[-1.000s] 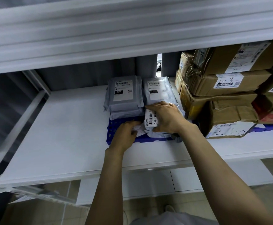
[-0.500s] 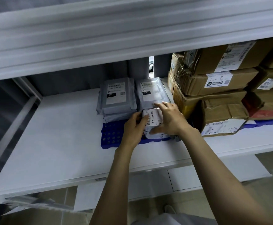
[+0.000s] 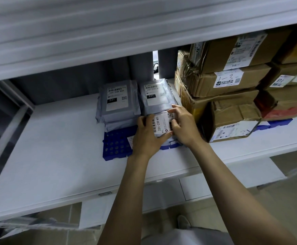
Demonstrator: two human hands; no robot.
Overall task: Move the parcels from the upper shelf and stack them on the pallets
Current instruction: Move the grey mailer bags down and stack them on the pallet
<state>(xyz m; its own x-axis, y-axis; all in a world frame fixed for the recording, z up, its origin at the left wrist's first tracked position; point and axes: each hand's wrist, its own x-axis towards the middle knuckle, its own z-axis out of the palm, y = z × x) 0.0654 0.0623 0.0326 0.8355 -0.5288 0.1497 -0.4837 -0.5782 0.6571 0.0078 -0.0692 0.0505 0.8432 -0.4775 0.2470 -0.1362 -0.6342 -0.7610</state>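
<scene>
A small grey parcel [image 3: 162, 125] with a white label reading 231-239-K01 lies on the front right of a blue pallet [image 3: 116, 146]. My left hand [image 3: 146, 137] grips its left side with the thumb under its front edge. My right hand [image 3: 184, 127] holds its right side, fingers curled over the label. Behind it rest two stacks of grey mailer parcels: a left stack [image 3: 117, 103] and a right stack [image 3: 155, 98], both on the same pallet.
The pallet sits on a white shelf board [image 3: 55, 156]. To the right stand several stacked brown cardboard boxes [image 3: 232, 101] on another blue pallet [image 3: 275, 123]. A white shelf beam [image 3: 109, 41] hangs overhead. Tiled floor shows below.
Both hands have closed round the small parcel and turned its label face up; the left hand slid from its front edge to its left side.
</scene>
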